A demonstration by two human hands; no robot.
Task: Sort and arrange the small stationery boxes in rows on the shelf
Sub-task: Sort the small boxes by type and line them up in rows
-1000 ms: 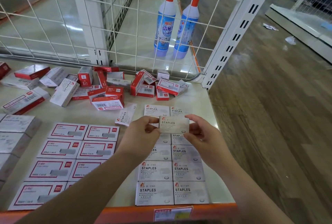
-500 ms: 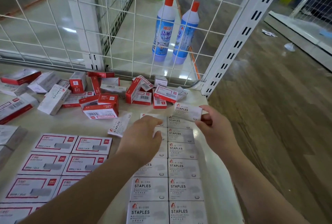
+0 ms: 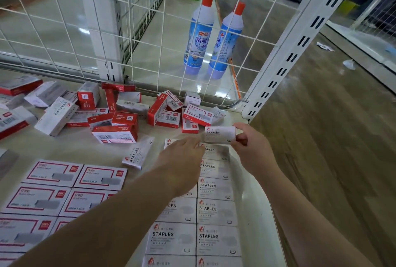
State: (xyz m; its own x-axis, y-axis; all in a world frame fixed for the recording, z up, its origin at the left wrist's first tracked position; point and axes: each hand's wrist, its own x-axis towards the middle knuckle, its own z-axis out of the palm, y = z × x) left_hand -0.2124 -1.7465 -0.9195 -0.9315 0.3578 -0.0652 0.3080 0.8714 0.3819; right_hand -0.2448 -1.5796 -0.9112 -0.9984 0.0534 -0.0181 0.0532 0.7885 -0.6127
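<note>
Pinching the staples box (image 3: 219,136) — right hand (image 3: 249,148); left hand (image 3: 182,155) spread, seemingly touching its edge.

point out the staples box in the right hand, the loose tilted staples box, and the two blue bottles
held staples box (image 3: 219,137), head view, printed top face
tilted staples box (image 3: 137,154), head view, top face
blue bottles (image 3: 200,39), head view, left bottle's label

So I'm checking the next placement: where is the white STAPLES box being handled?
The white STAPLES box is pinched in the right hand, held at the far end of the right STAPLES row, near the loose red boxes.
</note>
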